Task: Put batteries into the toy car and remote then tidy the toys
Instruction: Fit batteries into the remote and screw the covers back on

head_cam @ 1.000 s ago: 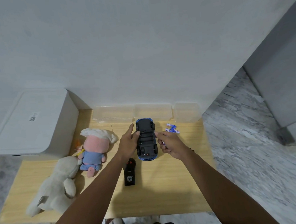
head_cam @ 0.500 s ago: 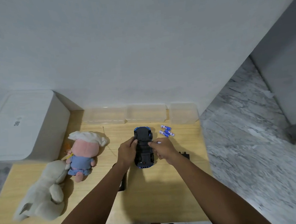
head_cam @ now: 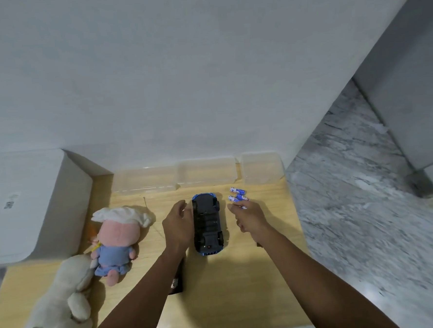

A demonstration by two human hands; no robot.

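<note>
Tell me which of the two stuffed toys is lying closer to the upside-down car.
The pink-faced doll in the blue outfit and white hat; the plain white plush lies farther off, at the table's near left corner.

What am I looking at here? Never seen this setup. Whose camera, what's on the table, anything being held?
There is no robot. A person wears one wide-angle camera on the head, looking forward and down at their own two bare arms, so there is a single view.

On the wooden table a blue toy car lies upside down, its black underside showing. The left hand is beside the car's left flank, fingers relaxed; whether it touches is unclear. The right hand reaches toward the loose blue and white batteries; it seems to pinch one at the fingertips, but that is too small to confirm.

A black remote lies partly under the left forearm. On the left lie a pink-faced doll and a white plush animal. Clear plastic boxes line the wall, next to a white bin.
</note>
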